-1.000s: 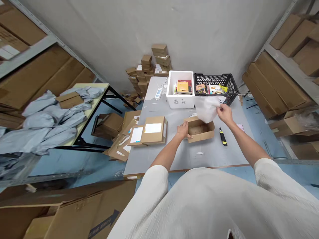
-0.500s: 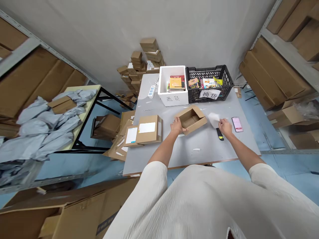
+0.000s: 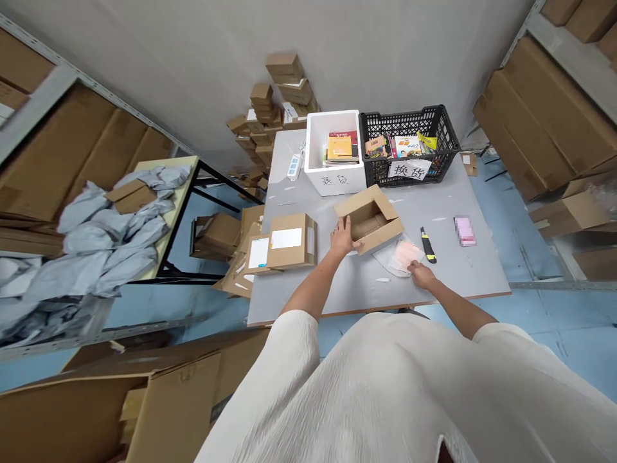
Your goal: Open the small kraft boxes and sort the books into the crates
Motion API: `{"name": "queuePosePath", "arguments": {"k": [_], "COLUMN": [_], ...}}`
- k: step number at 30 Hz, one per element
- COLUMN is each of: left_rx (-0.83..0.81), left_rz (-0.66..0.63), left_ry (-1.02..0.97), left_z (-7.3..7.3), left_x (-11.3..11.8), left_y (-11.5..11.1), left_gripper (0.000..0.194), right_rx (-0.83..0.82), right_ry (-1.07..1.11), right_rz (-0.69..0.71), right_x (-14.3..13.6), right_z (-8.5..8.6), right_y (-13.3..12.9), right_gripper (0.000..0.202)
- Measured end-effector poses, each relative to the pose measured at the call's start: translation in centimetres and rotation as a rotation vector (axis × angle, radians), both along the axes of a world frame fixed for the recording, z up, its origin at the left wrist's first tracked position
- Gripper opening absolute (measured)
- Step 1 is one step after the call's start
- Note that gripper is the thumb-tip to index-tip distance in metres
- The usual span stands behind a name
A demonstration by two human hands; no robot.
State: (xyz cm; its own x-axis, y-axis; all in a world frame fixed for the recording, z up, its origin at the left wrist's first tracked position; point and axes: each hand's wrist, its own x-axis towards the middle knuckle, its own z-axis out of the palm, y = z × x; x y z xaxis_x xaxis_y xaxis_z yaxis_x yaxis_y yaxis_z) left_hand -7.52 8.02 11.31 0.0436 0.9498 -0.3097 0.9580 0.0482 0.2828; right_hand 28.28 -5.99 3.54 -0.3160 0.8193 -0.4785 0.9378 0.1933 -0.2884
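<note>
My left hand (image 3: 342,236) grips the left edge of an open cardboard box (image 3: 370,220), which is tilted on the grey table (image 3: 337,289). Nothing else can be made out inside the box. The fingers of my right hand (image 3: 420,273) are closed on the edge of a clear plastic packet (image 3: 403,255) with something pink in it, lying just right of and in front of the box. Behind my right hand lies a black and yellow box cutter (image 3: 428,245). Farther right is a phone (image 3: 464,231) with a pink screen.
Labelled cardboard parcels (image 3: 291,240) lie on the table's left. At its back stand a white foam box (image 3: 336,180) and a black crate (image 3: 409,172), both holding books. A side table (image 3: 189,168) with grey bags (image 3: 91,231) is at left; shelves flank both sides.
My right hand has moved toward me and left with the packet, which now lies flatter beside the box, its pink contents showing. The box cutter is now fully visible. My left hand keeps hold of the box.
</note>
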Motion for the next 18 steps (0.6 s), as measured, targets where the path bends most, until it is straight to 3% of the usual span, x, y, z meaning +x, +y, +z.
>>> {"name": "queuePosePath", "arguments": {"k": [4,8,12,14,18], "left_rx": [0.039,0.055,0.06,0.085,0.06], "left_rz": [-0.002,0.017,0.049,0.136,0.498], "left_ry": [-0.033,-0.088,-0.191,-0.24,-0.402], "left_z": [-0.3,-0.4,-0.4,-0.7,-1.5], "left_x": [-0.1,-0.2,-0.4,-0.6,-1.1], "left_y": [-0.7,-1.4,-2.7,-3.8,-6.0], "left_gripper": [0.126,0.116,0.112,0.113,0.117], "right_rx": [0.113,0.257,0.248,0.214,0.09], "right_ry": [0.105,0.34,0.535,0.601,0.716], "right_rz": [-0.123,-0.366,-0.547,-0.577,-0.603], "right_x": [0.7,0.5,-0.8,-1.6,-3.1], "right_z": [1.1,2.5,3.7,4.0,4.4], "right_y": [3.3,8.8,13.4,14.7,15.6], "right_gripper": [0.044,0.045,0.056,0.065,0.078]}}
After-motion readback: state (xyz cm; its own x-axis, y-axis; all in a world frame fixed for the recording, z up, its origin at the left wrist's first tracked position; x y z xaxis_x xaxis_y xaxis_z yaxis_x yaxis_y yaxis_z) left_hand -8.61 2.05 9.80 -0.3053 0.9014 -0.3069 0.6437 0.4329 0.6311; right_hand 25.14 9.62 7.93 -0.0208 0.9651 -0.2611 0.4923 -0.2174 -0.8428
